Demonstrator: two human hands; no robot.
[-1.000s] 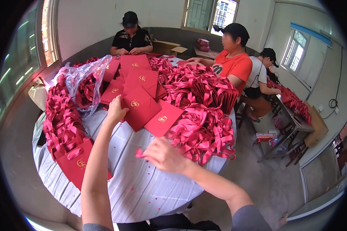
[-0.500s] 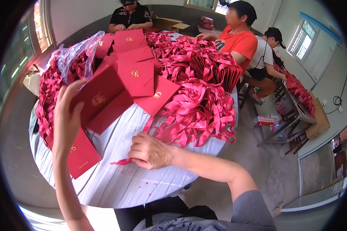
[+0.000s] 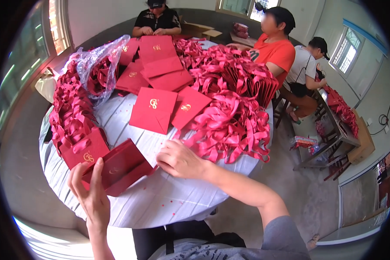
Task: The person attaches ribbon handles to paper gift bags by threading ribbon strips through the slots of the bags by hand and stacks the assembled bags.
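Note:
My left hand grips the side of a red paper bag with a gold emblem, thumb and fingers on either side of its wall. The bag lies tilted near the table's front left, its mouth partly spread. Closed in a pinch, my right hand is just right of the bag. A bit of red ribbon shows at its fingertips; the rest is hidden. Beyond the hands lie a flat red bag and another bag overlapping it.
Heaped ribboned bags cover the table's right side. Another row of bags lines the left under clear plastic. White cloth covers the round table. Several people work around the room; a side table stands at right.
My left hand has brought a bag from the middle left toward me and lower. My right hand has shifted slightly up and right, now beside that bag. The whole view has shifted a little.

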